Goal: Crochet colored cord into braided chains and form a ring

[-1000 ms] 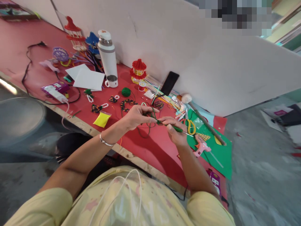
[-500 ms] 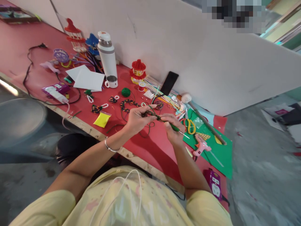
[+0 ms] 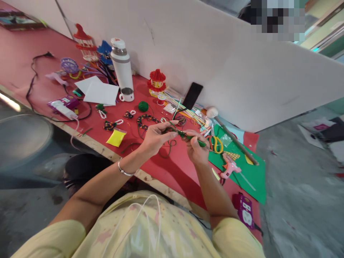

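Note:
My left hand [image 3: 154, 138] pinches a small piece of dark green yarn work [image 3: 180, 133] between thumb and fingers, with a strand of yarn over the index finger. Closed around a crochet hook [image 3: 201, 143] with a green handle is my right hand [image 3: 197, 150]; its metal end points to the right. Both hands meet above the red table [image 3: 172, 175], the hook's near end at the yarn work. Loose green yarn [image 3: 168, 154] trails on the table below the left hand. Behind it lie a green yarn ball [image 3: 143, 106] and a braided multicoloured ring [image 3: 139, 122].
A white flask [image 3: 122, 68] stands at the back, near a phone [image 3: 192, 95] leaning on the partition. On the right are yellow scissors [image 3: 218, 145] and a pink glue gun [image 3: 229, 168] on green sheet. A yellow packet [image 3: 116, 138] and beaded pieces [image 3: 110, 124] lie left.
My right hand has turned slightly and moved a little left, so the hook's metal end shows less and points more sideways. The left hand still pinches the yarn work.

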